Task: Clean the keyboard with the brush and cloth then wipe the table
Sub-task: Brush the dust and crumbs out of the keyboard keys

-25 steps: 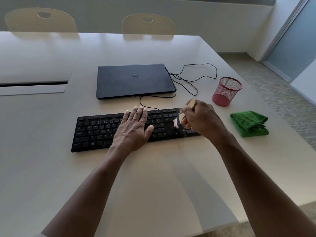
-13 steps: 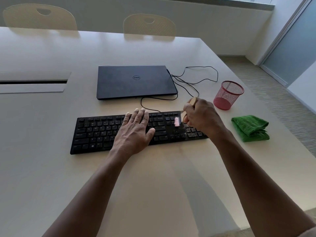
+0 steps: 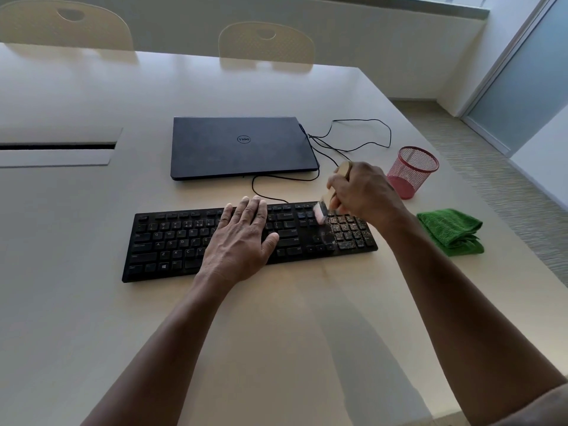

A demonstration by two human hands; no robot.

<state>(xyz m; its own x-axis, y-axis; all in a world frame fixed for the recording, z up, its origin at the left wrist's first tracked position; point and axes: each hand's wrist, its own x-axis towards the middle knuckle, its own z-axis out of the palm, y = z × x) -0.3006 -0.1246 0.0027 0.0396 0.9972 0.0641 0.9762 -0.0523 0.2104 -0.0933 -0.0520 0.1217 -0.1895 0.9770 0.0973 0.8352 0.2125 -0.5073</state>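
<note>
Beyond the keyboard [image 3: 172, 241] sit laptop [image 3: 242, 146], red cup [image 3: 412, 170], green cloth [image 3: 451, 230]; my left hand [image 3: 239, 241] presses flat, fingers together, while my right hand [image 3: 365, 192] grips the brush [image 3: 327, 201].

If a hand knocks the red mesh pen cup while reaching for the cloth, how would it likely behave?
The red mesh pen cup looks light: open wire mesh, apparently nothing in it. Standing upright and taller than its base, it would probably tip rather than slide. Being round, it may then roll toward the green cloth or the nearby table edge.

1 keyboard [image 3: 215, 238], 1 brush [image 3: 325, 201], 1 cloth [image 3: 451, 232], 1 laptop [image 3: 239, 146], 1 mesh cup [image 3: 412, 170], 2 chairs [image 3: 64, 26]
</note>
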